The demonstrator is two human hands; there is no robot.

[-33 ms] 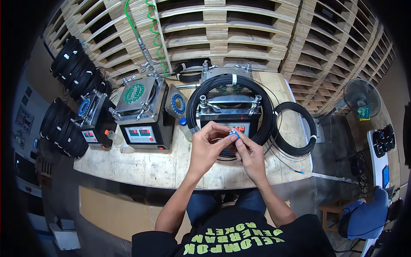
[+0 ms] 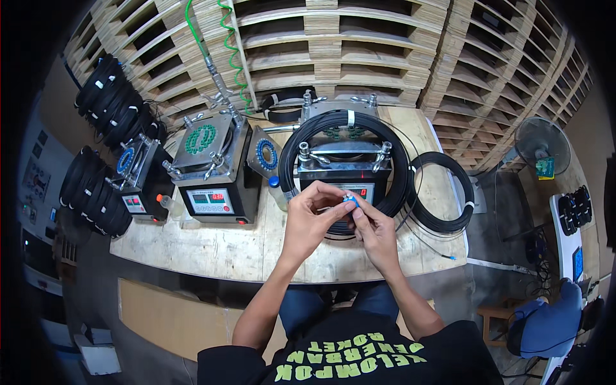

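Both of my hands meet in front of the right-hand machine. Between their fingertips is a small blue fiber optic connector [image 2: 350,199] with a pale tip. My left hand [image 2: 313,215] is closed, pinching the connector with thumb and forefinger. My right hand [image 2: 374,230] is closed round its lower end from the other side. Just behind the hands a big coil of black cable [image 2: 401,176] hangs over the front of the polishing machine [image 2: 343,165], partly covering its display. My fingers hide most of the connector and any cable leading from it.
Another black coil [image 2: 443,221] lies on the wooden table [image 2: 192,250] at right, with a loose blue-tipped cable end [image 2: 452,258]. Two more polishing machines [image 2: 212,167] [image 2: 138,183] stand at left, near a blue-capped bottle [image 2: 277,192]. Pallets [image 2: 359,38] rise behind. A person [image 2: 545,327] sits at far right.
My hands stay almost still, both keeping their pinch on the connector. The lit readouts on the machines look different.
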